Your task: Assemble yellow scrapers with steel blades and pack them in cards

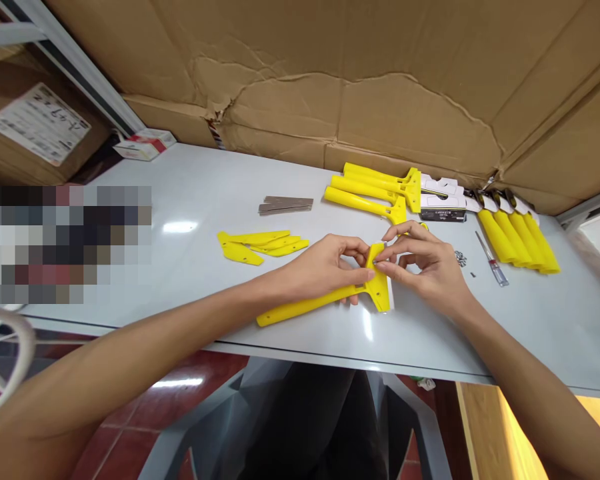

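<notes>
Left hand (325, 267): closed around the yellow scraper (330, 299) near the neck, thumb and fingers on the head end, holding it just above the bench (180, 200).
Right hand (425, 263): fingertips pinched on the top of the scraper head, touching the left hand's fingertips; whether a small part sat between them, could not tell.
Yellow scraper: near the front edge of the bench, centre; handle ran down-left toward the person, wide head pointed right, a thin pale edge showed along the head's right side.
Yellow cover pieces (260, 245): small flat stack lying left of the hands, well apart from the scraper.
Metal blades (286, 204): a few grey strips lying behind the cover pieces.
Bare scraper bodies (375, 188): several yellow ones piled behind the hands, handles pointing left.
Blade box (443, 210): black-and-white, just right of that pile.
Finished scrapers (520, 239): row of yellow handles with white-wrapped heads, at the right of the bench.
Screwdriver (493, 260): lay between the right hand and that row.
Screws (461, 258): small cluster just beside the right hand.
Cardboard (380, 80): creased sheets stood along the back of the bench.
Small carton (145, 144): red-and-white, at the bench's far-left corner.
</notes>
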